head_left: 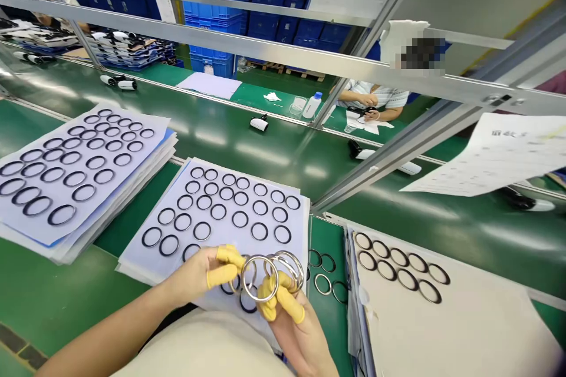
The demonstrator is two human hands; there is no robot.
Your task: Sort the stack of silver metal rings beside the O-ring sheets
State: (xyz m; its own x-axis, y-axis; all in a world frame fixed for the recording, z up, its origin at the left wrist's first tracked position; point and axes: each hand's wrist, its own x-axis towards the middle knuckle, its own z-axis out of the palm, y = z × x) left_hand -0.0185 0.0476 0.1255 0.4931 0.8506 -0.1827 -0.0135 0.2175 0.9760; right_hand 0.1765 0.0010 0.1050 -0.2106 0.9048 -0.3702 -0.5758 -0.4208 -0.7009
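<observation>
Yellow finger cots cover fingertips on both hands. My left hand (207,274) pinches the left side of a metal ring, thumb and fingers close together. My right hand (292,318) grips several shiny silver rings (289,268), fanned out above its fingers. One silver ring (260,300) faces me between the two hands. Below them lies a stack of white sheets (137,259) bearing rows of dark-edged rings (219,211); my hands and forearm hide part of its front. Just right of that stack, a few loose rings (322,284) rest on the green table.
A taller sheet stack with rings (95,162) stands left. At right, a beige-topped stack (446,336) carries more rings (407,278). Beyond runs a green conveyor (212,129) with hair-dryer-like parts (259,123). A metal frame (354,147) crosses ahead; a co-worker's hands (371,107) work opposite.
</observation>
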